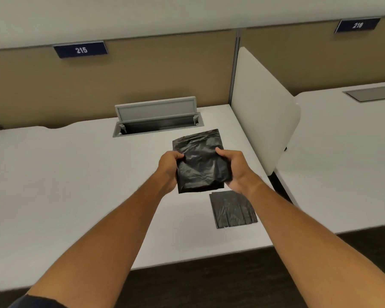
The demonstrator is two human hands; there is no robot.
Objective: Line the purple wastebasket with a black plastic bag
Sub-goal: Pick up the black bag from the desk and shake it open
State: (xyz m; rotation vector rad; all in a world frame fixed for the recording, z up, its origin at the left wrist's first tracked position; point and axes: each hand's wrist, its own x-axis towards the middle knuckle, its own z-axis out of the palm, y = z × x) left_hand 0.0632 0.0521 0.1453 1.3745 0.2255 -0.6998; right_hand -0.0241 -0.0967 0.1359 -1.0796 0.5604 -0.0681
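Observation:
A folded black plastic bag (200, 162) is held above the white desk (65, 185), partly unfolded, its upper flap standing up. My left hand (169, 167) grips its left edge, thumb on top. My right hand (235, 168) grips its right edge. A second black plastic bag (232, 208), still folded flat, lies on the desk just below and to the right of my hands. No purple wastebasket is in view.
An open grey cable hatch (157, 117) sits at the back of the desk. A white divider panel (262, 107) separates this desk from the neighbouring one (342, 152). Tan partition walls carry number plates 215 (81, 49) and 210 (357, 25). Dark floor lies in front.

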